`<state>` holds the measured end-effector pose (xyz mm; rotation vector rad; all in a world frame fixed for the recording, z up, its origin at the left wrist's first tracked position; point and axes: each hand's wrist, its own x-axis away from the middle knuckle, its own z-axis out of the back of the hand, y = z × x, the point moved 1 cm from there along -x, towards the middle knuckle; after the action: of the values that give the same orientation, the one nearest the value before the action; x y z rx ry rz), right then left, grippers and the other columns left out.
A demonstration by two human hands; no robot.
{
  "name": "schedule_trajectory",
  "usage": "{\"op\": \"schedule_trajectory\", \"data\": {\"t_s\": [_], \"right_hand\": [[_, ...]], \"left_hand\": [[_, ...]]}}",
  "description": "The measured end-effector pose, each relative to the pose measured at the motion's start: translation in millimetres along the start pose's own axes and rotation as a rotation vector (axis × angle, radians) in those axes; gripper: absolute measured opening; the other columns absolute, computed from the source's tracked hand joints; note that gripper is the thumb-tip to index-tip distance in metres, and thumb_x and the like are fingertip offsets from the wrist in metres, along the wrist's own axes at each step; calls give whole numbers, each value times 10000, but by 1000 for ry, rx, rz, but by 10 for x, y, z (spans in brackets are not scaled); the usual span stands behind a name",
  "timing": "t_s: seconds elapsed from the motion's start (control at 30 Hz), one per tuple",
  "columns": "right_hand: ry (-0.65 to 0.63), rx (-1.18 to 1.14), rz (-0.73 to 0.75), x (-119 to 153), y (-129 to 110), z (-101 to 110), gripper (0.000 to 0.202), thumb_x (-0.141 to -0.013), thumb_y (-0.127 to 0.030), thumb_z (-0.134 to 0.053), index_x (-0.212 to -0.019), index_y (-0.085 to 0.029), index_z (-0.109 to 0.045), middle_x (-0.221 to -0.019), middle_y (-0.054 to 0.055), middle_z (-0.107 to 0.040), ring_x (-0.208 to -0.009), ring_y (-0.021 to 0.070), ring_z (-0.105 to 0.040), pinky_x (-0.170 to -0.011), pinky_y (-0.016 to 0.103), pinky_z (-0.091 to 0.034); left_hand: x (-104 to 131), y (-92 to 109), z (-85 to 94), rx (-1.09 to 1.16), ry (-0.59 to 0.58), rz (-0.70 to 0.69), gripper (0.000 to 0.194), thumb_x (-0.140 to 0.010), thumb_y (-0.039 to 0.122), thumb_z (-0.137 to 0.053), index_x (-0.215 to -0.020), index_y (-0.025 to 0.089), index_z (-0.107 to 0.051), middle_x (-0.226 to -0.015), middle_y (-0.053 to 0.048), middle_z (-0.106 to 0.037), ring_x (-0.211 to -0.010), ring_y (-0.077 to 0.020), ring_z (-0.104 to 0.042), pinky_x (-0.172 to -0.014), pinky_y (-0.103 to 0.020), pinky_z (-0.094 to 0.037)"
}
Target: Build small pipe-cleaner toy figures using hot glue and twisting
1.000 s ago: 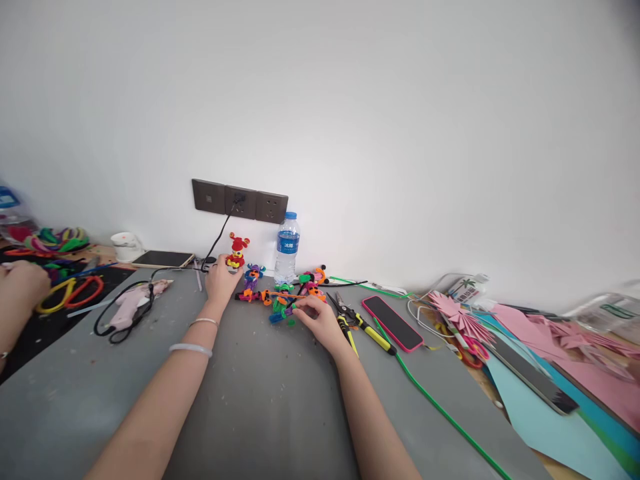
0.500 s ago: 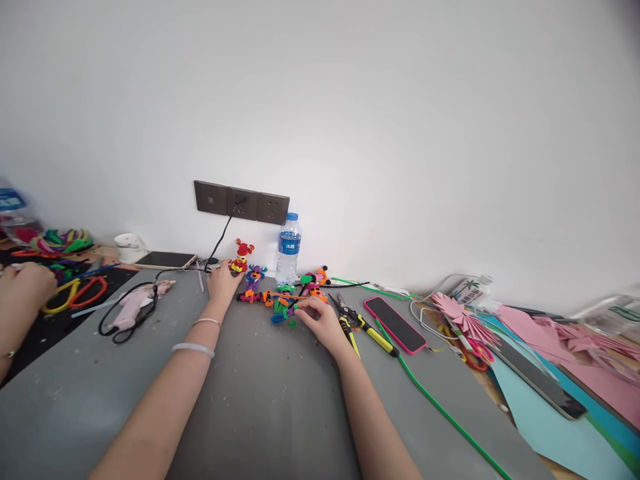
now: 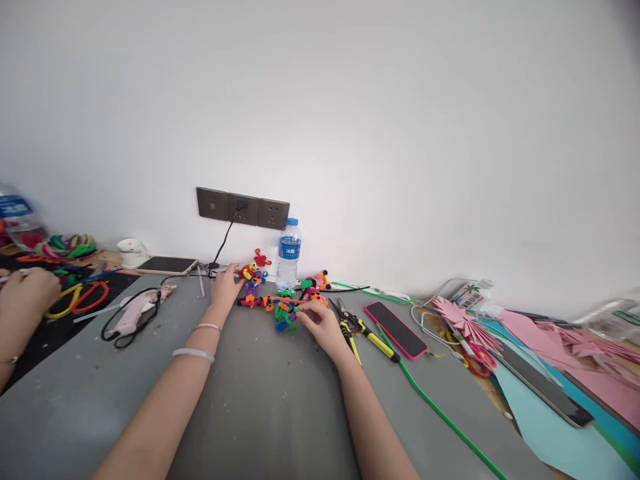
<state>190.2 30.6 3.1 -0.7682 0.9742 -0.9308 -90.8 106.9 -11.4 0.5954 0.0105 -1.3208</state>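
Carefully, my right hand (image 3: pixel 320 320) keeps its grip together, thumb and forefinger pinching the edge of a green, blue and purple fuzzy figure (image 3: pixel 286 324), which lies low on the grey desk (image 3: pixel 260 400). My left hand (image 3: pixel 226 287) is at the side of a red and yellow figure (image 3: pixel 247 272). Its fingers are bent towards this figure and seem to touch it, but I cannot tell if they pinch it or only rest against it. The figure leans to the right, with its red top near the wall.

Just beside it is a purple and blue figure (image 3: pixel 256 281), and below this one lies a row of orange, black and purple pieces (image 3: pixel 257 302). The water bottle (image 3: pixel 289 257) stands upright behind, between my two hands. To the right of the bottle there are pink and orange figures (image 3: pixel 315 283), lying close together.

Further right of my right hand I see two cutting tools with yellow and black handles (image 3: pixel 373 337), then a phone in a pink case (image 3: pixel 396 329), and a long green stem (image 3: pixel 440 410) which runs towards me. On the left, a pink glue gun (image 3: pixel 131 317) lies with its black cord looped around, and behind it are a dark phone (image 3: pixel 167 265) and a white cup (image 3: pixel 133 253).
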Motion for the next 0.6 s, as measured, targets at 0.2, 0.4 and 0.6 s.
{"op": "schedule_trajectory", "data": {"t_s": [0.2, 0.4, 0.6], "right_hand": [[7, 9, -8, -4, 10, -1, 217, -822, -384, -603, -847, -180, -673, -830, 58, -651, -681, 169, -556, -622, 287, -457], [11, 28, 15, -7, -11, -4, 193, -824, -361, -601, -836, -185, -678, -827, 61, -655, -652, 162, -547, -597, 287, -456], [6, 27, 19, -2, -5, 1, 202, -832, -375, -593, -852, -193, -679, -845, 59, -660, -697, 173, -577, -621, 292, -469]], "left_hand": [[12, 43, 12, -7, -29, -69, 392, -826, 297, -587, -1210, 217, -609, -1084, -124, -692, -1067, -330, -577, -819, -391, -476], [-17, 26, -44, -16, -41, -72, 320, -866, 283, -508, -1154, 208, -626, -1088, -153, -682, -1088, -342, -573, -838, -413, -470], [-102, -61, -102, -2, -43, 20, 367, -914, 335, -409, -1132, 119, -609, -979, -197, -700, -962, -337, -639, -791, -413, -490]]}}
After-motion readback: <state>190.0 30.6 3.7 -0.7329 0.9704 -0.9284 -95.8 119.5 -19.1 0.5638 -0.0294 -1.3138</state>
